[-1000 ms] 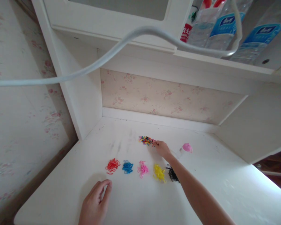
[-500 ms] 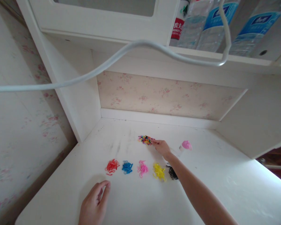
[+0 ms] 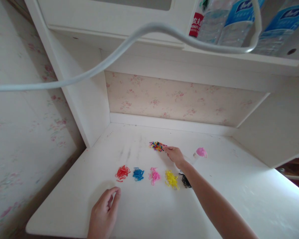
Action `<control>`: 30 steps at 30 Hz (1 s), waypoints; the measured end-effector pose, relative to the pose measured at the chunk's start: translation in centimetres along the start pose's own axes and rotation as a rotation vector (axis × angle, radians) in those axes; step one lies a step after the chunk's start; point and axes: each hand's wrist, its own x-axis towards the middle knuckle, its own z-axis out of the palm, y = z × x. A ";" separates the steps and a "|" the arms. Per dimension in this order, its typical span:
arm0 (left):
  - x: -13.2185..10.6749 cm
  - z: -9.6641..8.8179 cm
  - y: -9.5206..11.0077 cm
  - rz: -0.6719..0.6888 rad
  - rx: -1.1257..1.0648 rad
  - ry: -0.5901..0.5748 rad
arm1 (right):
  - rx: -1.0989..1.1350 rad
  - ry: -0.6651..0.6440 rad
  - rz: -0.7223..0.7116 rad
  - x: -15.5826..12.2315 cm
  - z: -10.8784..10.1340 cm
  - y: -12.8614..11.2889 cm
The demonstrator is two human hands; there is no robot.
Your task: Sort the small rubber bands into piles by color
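Note:
My right hand reaches to the small pile of mixed-colour rubber bands, its fingertips pinched together at the pile's right edge. What lies between those fingertips is too small to make out. Nearer to me, sorted rubber bands lie in a row: a red heap, a blue heap, a pink heap, a yellow heap and a black heap, partly covered by my right forearm. Just below the red heap, my left hand hovers or rests with thumb and forefinger closed; nothing shows in it.
A clear container with a pink top is beyond my right wrist on the white desk. A thick white cable crosses the upper view. Water bottles stand on the shelf above; a cabinet side panel rises at left.
The view has shifted slightly, so everything on the desk sits a little further right and higher. My right hand stays at the mixed pile, and my left hand keeps its closed pose.

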 end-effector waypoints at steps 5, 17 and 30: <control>-0.1 0.0 -0.2 0.013 -0.006 -0.005 | -0.048 -0.056 -0.048 -0.5 0.9 -0.9; -0.1 -0.1 -0.1 0.050 -0.024 -0.010 | -0.480 -0.040 -0.062 0.7 0.5 -0.3; -0.2 0.2 -0.4 0.054 0.034 -0.021 | -0.843 -0.091 -0.059 0.7 0.1 0.2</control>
